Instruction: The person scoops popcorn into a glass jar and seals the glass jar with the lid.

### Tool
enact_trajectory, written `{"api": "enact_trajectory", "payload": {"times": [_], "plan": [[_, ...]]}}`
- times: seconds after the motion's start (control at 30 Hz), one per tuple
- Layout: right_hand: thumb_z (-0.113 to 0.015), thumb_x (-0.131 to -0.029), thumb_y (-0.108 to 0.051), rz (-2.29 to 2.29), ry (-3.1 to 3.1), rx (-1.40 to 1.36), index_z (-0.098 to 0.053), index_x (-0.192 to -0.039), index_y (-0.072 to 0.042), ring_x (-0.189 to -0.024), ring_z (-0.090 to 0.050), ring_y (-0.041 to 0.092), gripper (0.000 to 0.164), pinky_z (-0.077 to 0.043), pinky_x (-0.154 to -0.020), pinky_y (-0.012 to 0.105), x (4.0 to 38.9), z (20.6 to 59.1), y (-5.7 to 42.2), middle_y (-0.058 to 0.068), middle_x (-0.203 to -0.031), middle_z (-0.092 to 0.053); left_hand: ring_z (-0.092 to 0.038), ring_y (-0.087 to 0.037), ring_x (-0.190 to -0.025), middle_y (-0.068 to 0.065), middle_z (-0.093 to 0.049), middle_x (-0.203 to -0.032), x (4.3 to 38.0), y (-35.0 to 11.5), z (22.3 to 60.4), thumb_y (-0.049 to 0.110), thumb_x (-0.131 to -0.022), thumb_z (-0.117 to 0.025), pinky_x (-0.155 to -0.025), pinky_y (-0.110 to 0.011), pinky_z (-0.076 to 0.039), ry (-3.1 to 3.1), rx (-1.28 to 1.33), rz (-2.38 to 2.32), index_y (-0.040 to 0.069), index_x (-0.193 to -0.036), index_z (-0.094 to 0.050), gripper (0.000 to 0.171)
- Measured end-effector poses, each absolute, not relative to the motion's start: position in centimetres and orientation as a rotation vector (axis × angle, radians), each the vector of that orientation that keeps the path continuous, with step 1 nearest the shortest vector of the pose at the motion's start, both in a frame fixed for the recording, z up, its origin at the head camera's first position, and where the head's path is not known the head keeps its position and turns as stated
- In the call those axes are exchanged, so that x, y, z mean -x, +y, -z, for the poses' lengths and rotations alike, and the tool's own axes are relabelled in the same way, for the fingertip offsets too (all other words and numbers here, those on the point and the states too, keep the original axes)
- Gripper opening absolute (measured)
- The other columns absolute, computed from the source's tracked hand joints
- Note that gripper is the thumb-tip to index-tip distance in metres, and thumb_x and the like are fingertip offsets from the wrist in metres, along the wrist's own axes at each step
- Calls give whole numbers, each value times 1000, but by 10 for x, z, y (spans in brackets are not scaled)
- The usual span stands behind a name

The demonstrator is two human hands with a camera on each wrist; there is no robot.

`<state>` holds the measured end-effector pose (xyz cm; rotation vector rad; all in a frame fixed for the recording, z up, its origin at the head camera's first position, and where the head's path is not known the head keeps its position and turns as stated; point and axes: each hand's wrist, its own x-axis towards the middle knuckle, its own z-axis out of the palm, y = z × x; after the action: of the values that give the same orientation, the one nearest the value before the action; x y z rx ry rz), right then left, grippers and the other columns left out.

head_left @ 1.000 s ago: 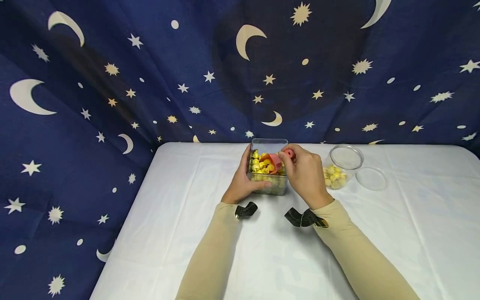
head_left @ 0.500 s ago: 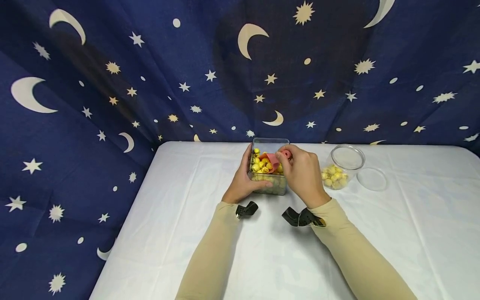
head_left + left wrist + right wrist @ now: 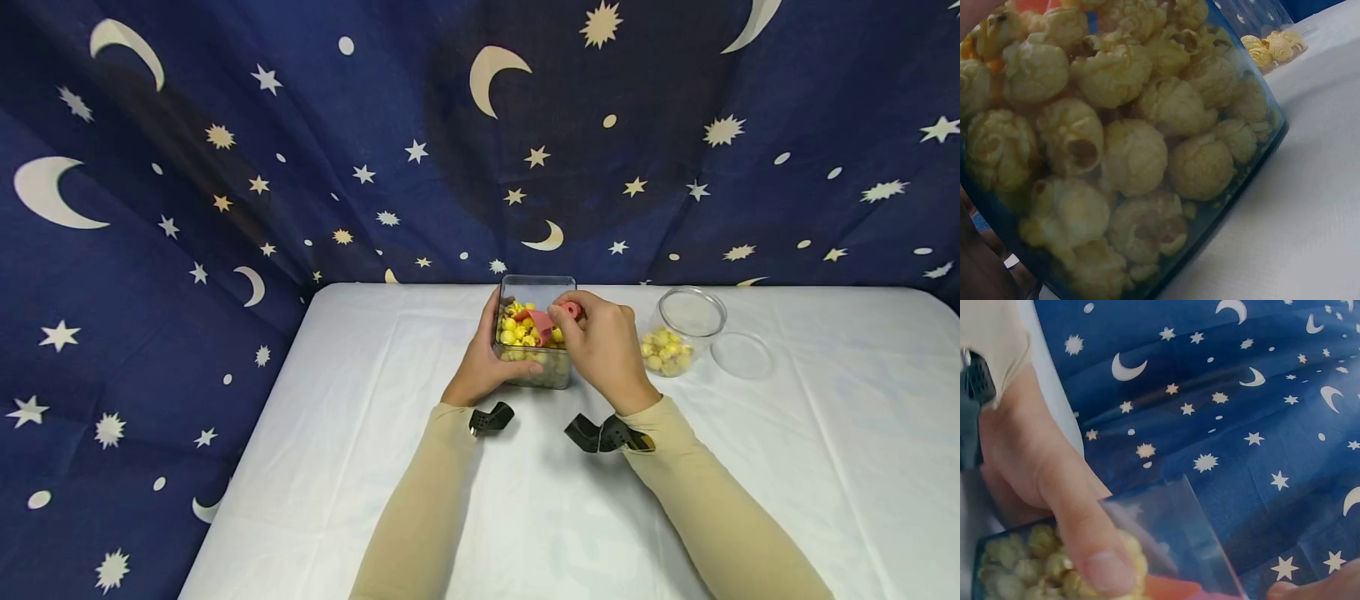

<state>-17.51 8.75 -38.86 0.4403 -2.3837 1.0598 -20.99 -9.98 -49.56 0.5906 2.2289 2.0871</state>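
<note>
A clear square-topped container [image 3: 551,377] of yellow popcorn [image 3: 512,336] stands at the table's back middle. My left hand [image 3: 480,362] holds its left side, the thumb across the front wall. My right hand [image 3: 606,348] pinches the handle of a pink scoop [image 3: 538,325], whose bowl lies tilted among the popcorn inside the container. Popcorn partly hides the bowl. Through the container's wall in the left wrist view, popcorn [image 3: 1132,156] fills the frame. The right wrist view catches my left thumb [image 3: 1107,569] over the container and a bit of the scoop [image 3: 1172,587].
Right of my right hand stands a round clear jar [image 3: 693,321], uncovered, with popcorn at its bottom. A clear round lid [image 3: 742,357] lies beside it. A dark blue star-and-moon curtain [image 3: 375,200] hangs behind the white-covered table [image 3: 315,433].
My right hand has shifted slightly left and the scoop has turned, so its opening and the popcorn in it no longer show. My left hand keeps its hold on the container.
</note>
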Motion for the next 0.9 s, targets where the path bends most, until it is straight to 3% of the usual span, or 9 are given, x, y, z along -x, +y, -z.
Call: {"api": "enact_trajectory", "payload": {"times": [0.2,0.37,0.6,0.77,0.9], "plan": [[-72,-94,-9,-1119,-2351,-414,-73,-88,-1,-48,-45,12,10,-34,-46,26,174,388,89,2,-59,-57,-35,-15,-143,-9,-26,-162,210,-101,495,64,-62,-88,-119,-40,-27,2253,-601,-2090,34,-162,-7,132],[-72,-94,-11,-1104,-2405,-419,-73,-90,0,-47,-45,12,11,-35,-46,27,175,389,87,3,-61,-60,-34,-14,-142,-9,-26,-162,212,-102,496,63,-62,-89,-118,-37,-28,2243,-604,-2088,38,-161,-7,131],[-72,-94,-10,-1206,-2367,-291,-75,-92,1,-49,-48,14,12,-34,-47,24,175,390,90,5,-62,-61,-33,-20,-144,-11,-24,-163,212,-103,496,42,-67,-95,-119,-40,-26,2208,-622,-2103,32,-162,-4,132],[-72,-93,-10,-1260,-2327,-182,-76,-91,1,-47,-52,3,12,-35,-47,18,179,391,95,7,-61,-65,-34,-18,-143,-6,-28,-161,212,-102,495,56,-63,-92,-119,-39,-26,2244,-610,-2086,37,-161,-7,131],[-73,-93,-12,-1286,-2320,-121,-75,-92,3,-48,-51,-4,15,-36,-46,15,182,392,96,10,-64,-68,-34,-18,-144,-10,-28,-161,213,-101,496,61,-62,-90,-119,-40,-25,2254,-619,-2089,39,-161,-10,129]]}}
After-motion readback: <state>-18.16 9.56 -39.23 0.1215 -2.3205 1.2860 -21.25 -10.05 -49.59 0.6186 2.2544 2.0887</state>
